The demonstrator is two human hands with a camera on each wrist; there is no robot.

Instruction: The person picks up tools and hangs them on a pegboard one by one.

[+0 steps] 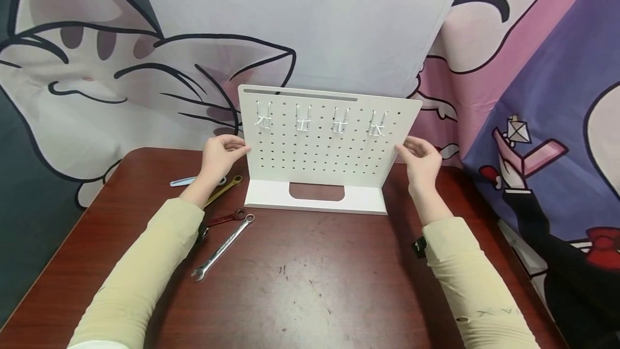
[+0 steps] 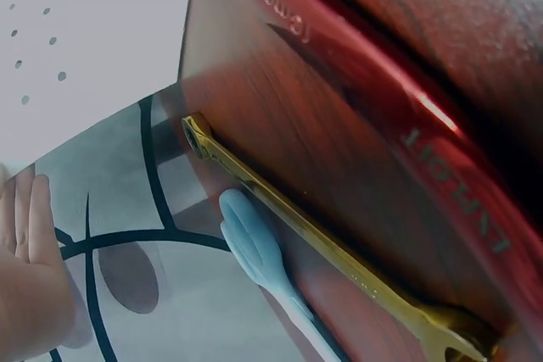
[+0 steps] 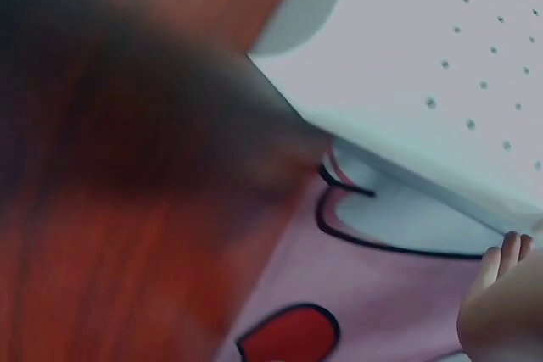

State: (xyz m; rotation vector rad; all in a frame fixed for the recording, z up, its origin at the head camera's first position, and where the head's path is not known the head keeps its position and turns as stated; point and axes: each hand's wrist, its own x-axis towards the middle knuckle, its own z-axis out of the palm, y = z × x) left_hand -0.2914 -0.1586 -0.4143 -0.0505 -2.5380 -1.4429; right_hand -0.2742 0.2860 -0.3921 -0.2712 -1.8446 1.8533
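A white pegboard (image 1: 319,149) stands upright on its flat foot, with several wire hooks (image 1: 303,117) along its upper rows. My left hand (image 1: 220,155) pinches its left edge, thumb at the front and fingers partly hidden behind. At the opposite edge, my right hand (image 1: 420,160) holds the board between thumb and fingers. In the left wrist view, the left hand (image 2: 34,269) shows at the lower left beside the perforated panel. Fingertips of the right hand (image 3: 505,303) meet the board's edge in the right wrist view.
Left of the board lie a silver wrench (image 1: 224,248), a red wrench (image 2: 407,116), a yellow wrench (image 2: 297,222) and a light-blue-ended tool (image 2: 254,239), partly under the left forearm. A printed cloth (image 1: 339,26) hangs behind the brown table (image 1: 315,273).
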